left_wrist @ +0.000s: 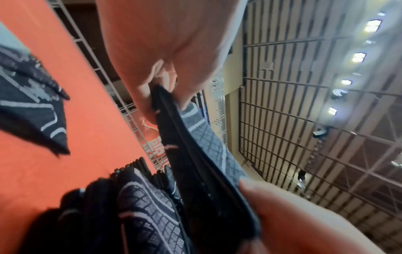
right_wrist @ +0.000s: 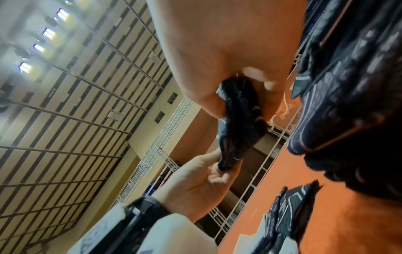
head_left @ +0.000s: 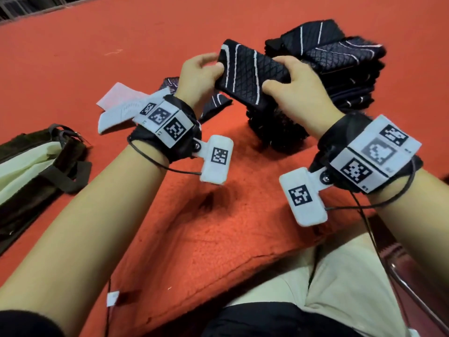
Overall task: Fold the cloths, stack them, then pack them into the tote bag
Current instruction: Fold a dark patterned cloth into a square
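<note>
A folded dark navy cloth [head_left: 247,76] with white stripes is held in the air between both hands. My left hand [head_left: 215,62] pinches its left end, thumb against fingers [left_wrist: 150,103]. Around the right end my right hand [head_left: 277,75] curls, thumb underneath. In the right wrist view the cloth [right_wrist: 239,130] runs from my right hand [right_wrist: 237,89] to the left hand [right_wrist: 208,170]. Just below it sits a low stack of folded cloths [head_left: 274,130]. A taller stack [head_left: 340,69] stands behind on the right. The tote bag [head_left: 31,171], dark brown with cream lining, lies flat at the left.
One loose striped cloth [head_left: 215,103] lies behind my left wrist, beside white paper slips [head_left: 121,100]. Everything rests on a red carpeted surface [head_left: 218,215], whose front edge is near my lap. A metal railing [left_wrist: 121,103] borders the far side.
</note>
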### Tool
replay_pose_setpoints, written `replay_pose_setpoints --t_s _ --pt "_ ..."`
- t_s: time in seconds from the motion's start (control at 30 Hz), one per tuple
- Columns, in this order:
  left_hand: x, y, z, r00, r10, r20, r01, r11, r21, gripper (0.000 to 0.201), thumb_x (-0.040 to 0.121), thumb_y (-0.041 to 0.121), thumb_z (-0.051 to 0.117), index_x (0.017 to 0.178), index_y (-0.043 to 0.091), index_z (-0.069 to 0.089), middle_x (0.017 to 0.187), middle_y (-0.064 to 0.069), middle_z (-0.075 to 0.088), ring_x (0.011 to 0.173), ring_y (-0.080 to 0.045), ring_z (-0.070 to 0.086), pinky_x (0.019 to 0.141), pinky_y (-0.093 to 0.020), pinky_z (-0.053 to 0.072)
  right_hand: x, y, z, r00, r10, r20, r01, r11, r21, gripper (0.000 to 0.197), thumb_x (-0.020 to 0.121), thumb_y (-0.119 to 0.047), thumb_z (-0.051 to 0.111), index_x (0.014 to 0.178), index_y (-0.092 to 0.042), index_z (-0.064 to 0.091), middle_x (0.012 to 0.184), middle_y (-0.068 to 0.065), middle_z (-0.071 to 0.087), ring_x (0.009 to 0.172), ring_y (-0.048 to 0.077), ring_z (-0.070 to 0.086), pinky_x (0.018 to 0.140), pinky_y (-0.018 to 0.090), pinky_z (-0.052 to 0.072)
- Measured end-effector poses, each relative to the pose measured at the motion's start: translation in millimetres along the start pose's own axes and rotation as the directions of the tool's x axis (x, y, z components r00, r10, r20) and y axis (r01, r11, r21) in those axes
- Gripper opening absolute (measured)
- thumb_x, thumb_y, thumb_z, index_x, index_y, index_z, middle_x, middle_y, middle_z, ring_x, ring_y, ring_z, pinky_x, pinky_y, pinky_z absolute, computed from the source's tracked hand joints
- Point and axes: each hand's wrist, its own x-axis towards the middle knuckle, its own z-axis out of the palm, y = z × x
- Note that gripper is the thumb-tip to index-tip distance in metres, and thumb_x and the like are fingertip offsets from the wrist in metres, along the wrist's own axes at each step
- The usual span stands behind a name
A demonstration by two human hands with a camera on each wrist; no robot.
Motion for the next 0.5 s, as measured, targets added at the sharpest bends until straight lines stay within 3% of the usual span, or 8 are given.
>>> replay_pose_setpoints --t_s 0.07,0.13,0.2,0.3,0.4,0.5 --pt "2.7 -1.7 15.2 0.997 -0.078 0.016 0.079 0.995 -0.066 0.018 0.091 -0.003 0.052 0.105 -0.001 0.063 0.070 -0.002 0.067 0.058 -0.008 0.063 0.057 -0.022 0.055 1.2 10.1 -12.4 0.999 0.032 -0.023 -0.033 0.999 -0.018 0.029 0.081 -0.018 0.054 0.106 -0.008 0.066 0.099 0.009 0.068 0.090 0.019 0.062 0.087 0.035 0.050" --pt "6.8 -4.6 27.7 0.991 -0.129 0.039 0.132 0.988 -0.082 0.013 0.090 -0.002 0.056 0.100 0.000 0.065 0.065 -0.002 0.066 0.057 -0.009 0.062 0.061 -0.024 0.057 0.8 20.2 -20.9 0.997 0.072 -0.040 -0.073 0.997 -0.026 0.030 0.080 -0.020 0.054 0.101 -0.004 0.067 0.091 0.011 0.069 0.083 0.021 0.061 0.085 0.037 0.049" --pt "9.7 -5.3 37.1 0.987 -0.147 0.069 0.151 0.987 -0.052 0.010 0.089 -0.001 0.057 0.087 0.004 0.065 0.072 -0.005 0.066 0.061 -0.010 0.063 0.064 -0.024 0.058 -0.2 29.9 -25.4 0.993 0.096 -0.062 -0.099 0.994 -0.043 0.033 0.081 -0.018 0.054 0.111 -0.010 0.066 0.102 0.007 0.068 0.095 0.019 0.062 0.092 0.031 0.047" --pt "16.6 -7.8 50.5 0.982 -0.167 0.087 0.167 0.986 0.009 0.012 0.088 0.001 0.060 0.081 0.009 0.065 0.079 -0.006 0.065 0.070 -0.012 0.063 0.065 -0.023 0.057 -2.8 40.6 -28.8 0.992 0.096 -0.083 -0.103 0.991 -0.083 0.045 0.083 -0.015 0.053 0.127 -0.021 0.057 0.118 0.004 0.063 0.109 0.014 0.057 0.098 0.023 0.041" --pt "21.2 -9.4 59.9 0.981 -0.175 0.082 0.171 0.984 0.049 0.013 0.087 0.001 0.061 0.079 0.011 0.066 0.079 -0.006 0.066 0.070 -0.012 0.063 0.058 -0.020 0.055 -3.1 49.5 -31.2 0.991 0.095 -0.092 -0.105 0.989 -0.107 0.045 0.084 -0.018 0.053 0.128 -0.025 0.056 0.119 0.007 0.061 0.109 0.016 0.057 0.093 0.019 0.040" --pt "24.7 -11.1 66.8 0.981 -0.171 0.087 0.166 0.984 0.066 0.015 0.088 0.001 0.060 0.077 0.011 0.065 0.080 -0.006 0.066 0.072 -0.013 0.064 0.064 -0.023 0.057 0.1 54.8 -31.4 0.990 0.114 -0.087 -0.125 0.983 -0.135 0.043 0.085 -0.022 0.053 0.128 -0.026 0.056 0.118 0.011 0.058 0.109 0.021 0.055 0.090 0.020 0.039"
